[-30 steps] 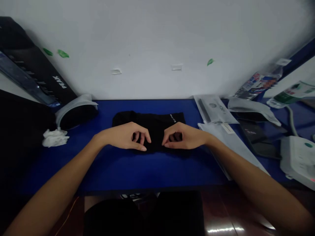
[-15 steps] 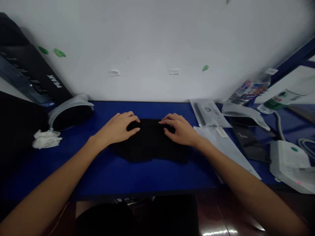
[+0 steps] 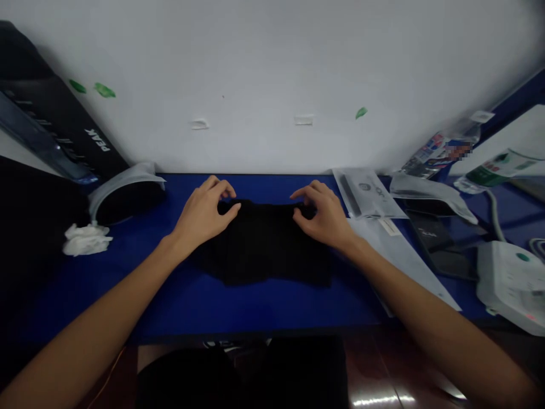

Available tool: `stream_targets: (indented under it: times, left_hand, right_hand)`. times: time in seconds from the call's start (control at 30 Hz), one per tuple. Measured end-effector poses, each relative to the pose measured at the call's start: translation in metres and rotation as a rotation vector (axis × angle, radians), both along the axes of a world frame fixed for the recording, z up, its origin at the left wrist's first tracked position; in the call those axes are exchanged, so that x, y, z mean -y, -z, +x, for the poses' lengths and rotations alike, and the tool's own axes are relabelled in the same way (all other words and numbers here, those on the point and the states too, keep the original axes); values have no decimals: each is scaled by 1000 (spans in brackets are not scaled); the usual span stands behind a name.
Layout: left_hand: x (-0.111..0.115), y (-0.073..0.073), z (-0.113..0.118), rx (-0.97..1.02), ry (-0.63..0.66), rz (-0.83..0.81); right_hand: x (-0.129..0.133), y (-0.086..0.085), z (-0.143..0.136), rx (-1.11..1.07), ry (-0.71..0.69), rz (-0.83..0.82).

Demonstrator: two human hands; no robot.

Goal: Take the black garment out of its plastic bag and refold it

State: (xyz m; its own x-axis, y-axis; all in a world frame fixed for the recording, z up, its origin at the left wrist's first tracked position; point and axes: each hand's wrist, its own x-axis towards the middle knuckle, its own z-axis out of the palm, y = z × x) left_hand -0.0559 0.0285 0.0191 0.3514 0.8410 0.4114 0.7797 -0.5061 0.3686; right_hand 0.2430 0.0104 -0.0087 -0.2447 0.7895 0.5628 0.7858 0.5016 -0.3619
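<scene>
A folded piece of black cloth (image 3: pixel 272 244) lies on the blue desk top (image 3: pixel 264 309), its far edge slightly bunched up. At that edge's left end is my left hand (image 3: pixel 208 210), fingers curled beyond the cloth and thumb on the near side, with black fabric between them. My right hand (image 3: pixel 323 216) has the right end in the same way, its index finger raised and fabric between thumb and the other fingers. The fingertips are partly hidden, and the dark fabric shows little detail.
To the left are crumpled tissue (image 3: pixel 87 240), a frosted pouch (image 3: pixel 128 196) with something black inside, and a black PEAK-marked item (image 3: pixel 80 125). On the right lie plastic packets (image 3: pixel 370 193), a dark flat package (image 3: pixel 443 244), bottles (image 3: pixel 489 170) and a white power strip (image 3: pixel 511 284).
Both hands have moved slightly away from each other, and their fingers have curled at the far edge. That edge is now bunched up a little, and the cloth looks spread wider.
</scene>
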Motion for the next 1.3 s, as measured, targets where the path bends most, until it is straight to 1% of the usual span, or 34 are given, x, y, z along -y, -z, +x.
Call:
stream_targets:
  times: [0.07,0.17,0.27,0.4,0.5,0.6,0.67,0.73,0.8,0.87,0.97,1.07,1.2,1.27,1.3]
  left_hand:
    - [-1,0,0,12,15,-12]
    - [-1,2,1,2,40,-96]
    - [-1,5,3,68,41,-90]
    - [0,6,3,141,104,-50]
    - [0,7,2,56,135,-86]
    - [0,12,1,-93,158,-140]
    - [-1,17,0,-196,194,-172]
    - [-2,23,-2,-281,236,-189]
    - [-4,29,-4,-331,260,-203]
    - [-5,32,-6,-355,263,-223]
    - [-5,34,-7,-366,260,-240]
    - [-4,31,-6,-368,251,-239]
    - [2,27,0,-363,228,-136]
    - [4,25,4,-370,249,-82]
    - [5,25,6,-375,265,-71]
  right_hand:
    - [1,-1,-1,-51,57,-16]
    - [2,0,-3,-101,58,-63]
    - [1,2,-5,-118,65,-17]
    - [0,2,-4,-100,89,62]
    - [-2,4,-3,-86,89,56]
    - [-4,9,-1,-52,81,-20]
    - [-4,13,0,26,76,-107]
    - [-4,19,1,153,67,-227]
    - [-3,25,2,270,52,-339]
    - [-3,29,3,332,37,-397]
    - [-3,32,4,348,25,-399]
    - [-2,30,3,354,30,-413]
    - [-1,25,-1,335,47,-389]
    - [1,23,-3,315,15,-345]
    - [2,22,-4,310,-22,-326]
